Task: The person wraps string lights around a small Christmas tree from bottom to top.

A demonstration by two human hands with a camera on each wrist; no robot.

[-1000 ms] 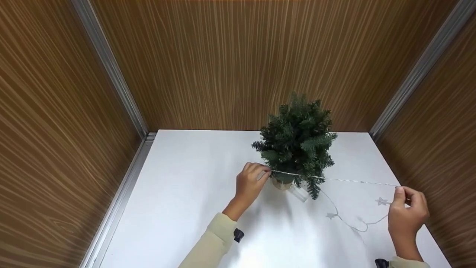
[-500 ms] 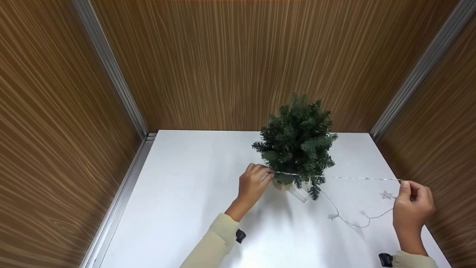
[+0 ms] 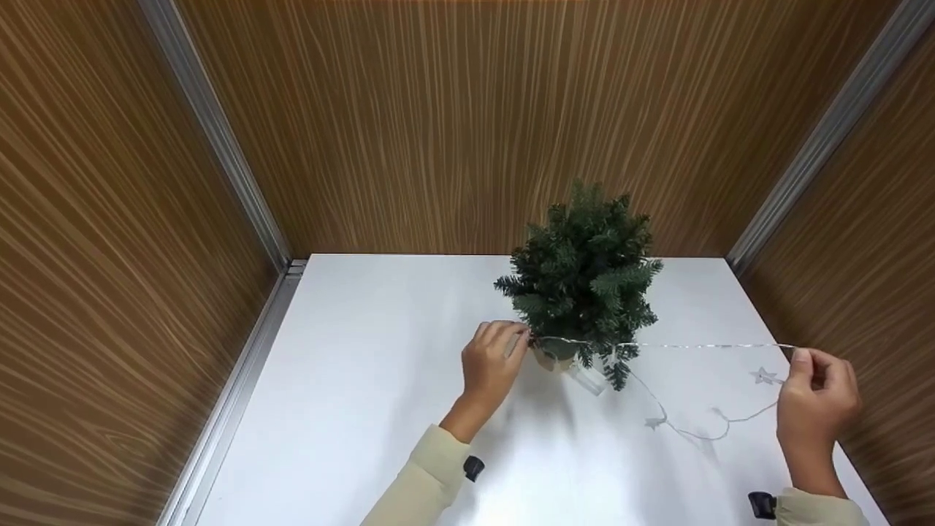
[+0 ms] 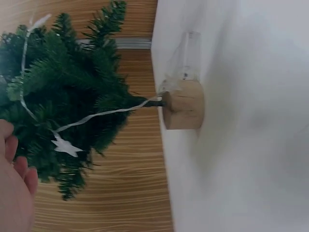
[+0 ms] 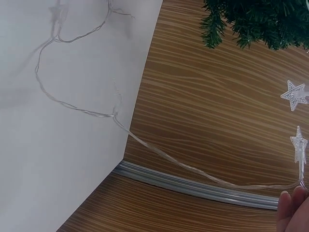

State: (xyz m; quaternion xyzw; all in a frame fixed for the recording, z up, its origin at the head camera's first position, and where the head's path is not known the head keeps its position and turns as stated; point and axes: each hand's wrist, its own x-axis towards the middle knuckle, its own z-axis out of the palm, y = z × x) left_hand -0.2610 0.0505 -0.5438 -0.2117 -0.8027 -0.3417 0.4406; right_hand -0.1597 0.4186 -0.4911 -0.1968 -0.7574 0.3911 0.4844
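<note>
A small artificial Christmas tree (image 3: 584, 270) stands upright on a round wooden base (image 4: 186, 104). A string of clear star lights (image 3: 701, 345) runs from near its trunk, bends at a star (image 4: 66, 146) against the lower left branches, and crosses the front. Beside those branches is my left hand (image 3: 488, 365), fingers loosely bent; the string passes apart from its fingers in the left wrist view. My right hand (image 3: 817, 402) pinches the string out to the right, two stars (image 5: 293, 95) showing near its fingertips. More string (image 3: 701, 437) droops below.
A clear rectangular case (image 3: 588, 380) lies by the wooden base. The white table (image 3: 350, 380) meets wood-grain panels (image 3: 409, 131) at the back and sides. A metal rail (image 3: 241, 161) runs along the left corner.
My right hand has moved slightly right and away, drawing the string with it. My left hand has shifted slightly left, and the string near it now curves instead of running straight to its fingertips.
</note>
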